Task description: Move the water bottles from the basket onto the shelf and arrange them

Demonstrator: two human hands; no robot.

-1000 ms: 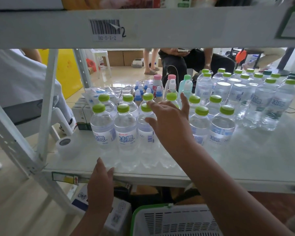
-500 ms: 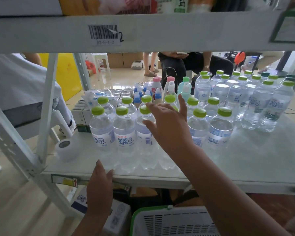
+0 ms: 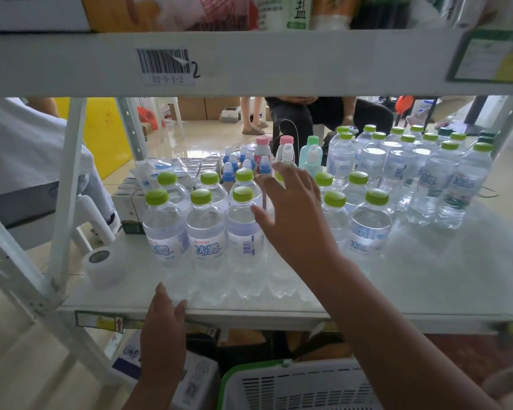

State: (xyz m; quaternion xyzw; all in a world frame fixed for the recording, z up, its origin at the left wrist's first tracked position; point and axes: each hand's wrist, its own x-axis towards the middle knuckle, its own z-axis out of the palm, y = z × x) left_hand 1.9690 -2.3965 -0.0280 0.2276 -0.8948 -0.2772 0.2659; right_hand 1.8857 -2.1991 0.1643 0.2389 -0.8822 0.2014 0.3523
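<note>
Clear water bottles with green caps (image 3: 205, 229) stand in rows on the white shelf (image 3: 427, 279). My right hand (image 3: 290, 214) reaches over the middle of the front rows with fingers spread; it covers a bottle there, and its thumb lies against the third front bottle (image 3: 245, 232). I cannot tell whether the fingers curl round a bottle. My left hand (image 3: 163, 338) rests flat on the shelf's front edge, holding nothing. A white basket with a green rim (image 3: 293, 383) sits below the shelf at the bottom of the view; its inside is hidden.
More green-capped bottles (image 3: 436, 176) stand at the back right. Small blue-capped bottles (image 3: 234, 165), pink-capped bottles (image 3: 262, 150) and a teal bottle (image 3: 311, 155) fill the back middle. A tape roll (image 3: 102, 263) lies at the left. An upper shelf beam (image 3: 279, 63) hangs overhead. People sit behind.
My right hand has stayed over the middle bottles, shifting only slightly. The left hand has kept its place on the shelf edge.
</note>
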